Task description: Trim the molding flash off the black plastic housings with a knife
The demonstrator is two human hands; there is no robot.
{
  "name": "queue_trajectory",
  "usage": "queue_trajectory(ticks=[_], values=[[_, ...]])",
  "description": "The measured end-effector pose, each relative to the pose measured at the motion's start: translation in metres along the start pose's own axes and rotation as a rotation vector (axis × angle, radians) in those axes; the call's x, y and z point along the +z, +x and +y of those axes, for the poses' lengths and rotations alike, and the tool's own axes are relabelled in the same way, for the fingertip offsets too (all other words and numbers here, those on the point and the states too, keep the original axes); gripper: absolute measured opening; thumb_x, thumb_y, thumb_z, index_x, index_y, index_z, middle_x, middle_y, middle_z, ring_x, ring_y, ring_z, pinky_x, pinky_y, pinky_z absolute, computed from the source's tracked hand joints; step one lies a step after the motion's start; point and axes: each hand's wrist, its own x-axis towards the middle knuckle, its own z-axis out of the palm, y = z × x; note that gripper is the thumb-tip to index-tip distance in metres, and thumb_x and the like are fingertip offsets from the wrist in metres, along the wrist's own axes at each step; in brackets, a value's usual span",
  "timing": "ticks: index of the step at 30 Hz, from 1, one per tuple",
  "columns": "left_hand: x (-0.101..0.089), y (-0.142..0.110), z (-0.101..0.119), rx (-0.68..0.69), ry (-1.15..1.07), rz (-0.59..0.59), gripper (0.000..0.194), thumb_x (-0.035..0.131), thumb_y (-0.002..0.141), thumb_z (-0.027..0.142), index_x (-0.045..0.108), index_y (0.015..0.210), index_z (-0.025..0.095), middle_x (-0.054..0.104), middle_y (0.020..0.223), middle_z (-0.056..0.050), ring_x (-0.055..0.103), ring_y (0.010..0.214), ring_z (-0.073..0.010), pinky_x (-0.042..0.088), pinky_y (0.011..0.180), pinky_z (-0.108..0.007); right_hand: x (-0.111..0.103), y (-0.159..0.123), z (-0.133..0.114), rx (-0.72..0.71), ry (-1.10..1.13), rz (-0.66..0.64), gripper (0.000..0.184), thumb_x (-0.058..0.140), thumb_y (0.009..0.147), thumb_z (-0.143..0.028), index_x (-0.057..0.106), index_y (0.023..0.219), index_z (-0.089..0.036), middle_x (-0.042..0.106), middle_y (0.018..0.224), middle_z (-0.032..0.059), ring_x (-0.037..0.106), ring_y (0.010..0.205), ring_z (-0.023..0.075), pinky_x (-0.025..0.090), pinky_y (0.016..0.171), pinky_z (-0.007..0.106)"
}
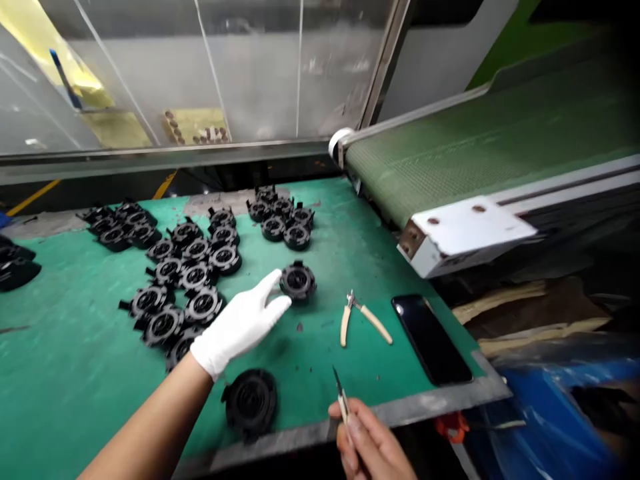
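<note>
Right hand (373,443), bare, nearest the camera: fingers closed on a slim pointed blade tool (342,397), tip up.

Loose black round moulded part (251,402) lies at the near table edge, untouched.

Left hand (240,325), white-gloved: fingers spread open, tips touching a single black ring part (298,281), not yet gripped. Step judged: reaching for one piece. Next calls for closing round its rim. The part is round, ribbed, with small side tabs.

Beside: cream-handled nippers (361,317), dark phone (431,339).

Beyond: clustered black parts (195,270) on the green table mat (75,320); green conveyor belt (475,147).
</note>
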Motion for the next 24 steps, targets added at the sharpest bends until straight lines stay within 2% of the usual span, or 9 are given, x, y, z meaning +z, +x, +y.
queue_trajectory(ticks=[3, 5, 7, 11, 16, 20, 24], values=[[-0.006, -0.027, -0.012, -0.042, -0.089, 0.048, 0.062, 0.045, 0.102, 0.051, 0.028, 0.158, 0.030, 0.056, 0.148, -0.001, 0.054, 0.135, -0.0200, 0.039, 0.117, -0.033, 0.005, -0.013, -0.004, 0.011, 0.026, 0.011, 0.047, 0.061, 0.094, -0.061, 0.055, 0.116, -0.020, 0.046, 0.069, -0.0053, 0.033, 0.049, 0.0060, 0.021, 0.041, 0.019], [-0.003, -0.038, -0.019, -0.047, -0.011, 0.026, 0.057, 0.044, 0.102, 0.051, 0.036, 0.154, 0.028, 0.060, 0.143, -0.001, 0.057, 0.131, -0.0188, 0.041, 0.114, -0.030, 0.011, -0.017, -0.004, 0.020, 0.009, -0.019, 0.041, 0.059, 0.097, -0.055, 0.054, 0.118, -0.020, 0.046, 0.068, -0.0057, 0.034, 0.050, 0.0064, 0.024, 0.041, 0.019], [0.003, -0.039, -0.021, -0.033, 0.106, 0.012, 0.053, 0.043, 0.102, 0.051, 0.045, 0.149, 0.026, 0.064, 0.138, -0.001, 0.061, 0.126, -0.0187, 0.044, 0.111, -0.028, 0.017, -0.019, -0.002, 0.038, -0.021, -0.064, 0.039, 0.057, 0.099, -0.053, 0.054, 0.118, -0.019, 0.046, 0.068, -0.0056, 0.034, 0.050, 0.0064, 0.025, 0.041, 0.019], [0.011, -0.014, -0.017, -0.005, 0.219, 0.091, 0.047, 0.045, 0.101, 0.048, 0.054, 0.140, 0.025, 0.069, 0.128, -0.004, 0.067, 0.114, -0.0232, 0.049, 0.102, -0.032, 0.025, -0.026, -0.002, 0.003, -0.073, -0.101, 0.038, 0.056, 0.100, -0.052, 0.054, 0.119, -0.020, 0.047, 0.069, -0.0053, 0.035, 0.050, 0.0066, 0.027, 0.042, 0.019], [0.009, 0.018, -0.015, -0.025, 0.371, 0.212, 0.036, 0.051, 0.094, 0.042, 0.064, 0.121, 0.021, 0.074, 0.105, -0.010, 0.069, 0.100, -0.0316, 0.052, 0.090, -0.042, 0.023, -0.035, -0.001, -0.034, -0.074, -0.056, 0.036, 0.056, 0.100, -0.052, 0.054, 0.117, -0.021, 0.047, 0.068, -0.0052, 0.035, 0.050, 0.0070, 0.027, 0.042, 0.019], [0.005, 0.026, -0.015, 0.015, 0.439, 0.201, 0.024, 0.053, 0.091, 0.036, 0.069, 0.101, 0.021, 0.072, 0.094, -0.009, 0.068, 0.092, -0.0297, 0.051, 0.085, -0.039, 0.019, -0.041, 0.007, -0.009, -0.054, -0.053, 0.038, 0.057, 0.099, -0.053, 0.054, 0.117, -0.020, 0.047, 0.069, -0.0055, 0.034, 0.049, 0.0068, 0.026, 0.042, 0.019], [-0.001, 0.029, -0.013, 0.063, 0.459, 0.156, 0.025, 0.051, 0.092, 0.037, 0.068, 0.098, 0.020, 0.071, 0.090, -0.009, 0.067, 0.086, -0.0277, 0.050, 0.083, -0.037, 0.018, -0.043, 0.012, 0.002, -0.044, -0.061, 0.039, 0.057, 0.099, -0.052, 0.054, 0.118, -0.019, 0.047, 0.068, -0.0054, 0.034, 0.049, 0.0067, 0.025, 0.041, 0.019]])
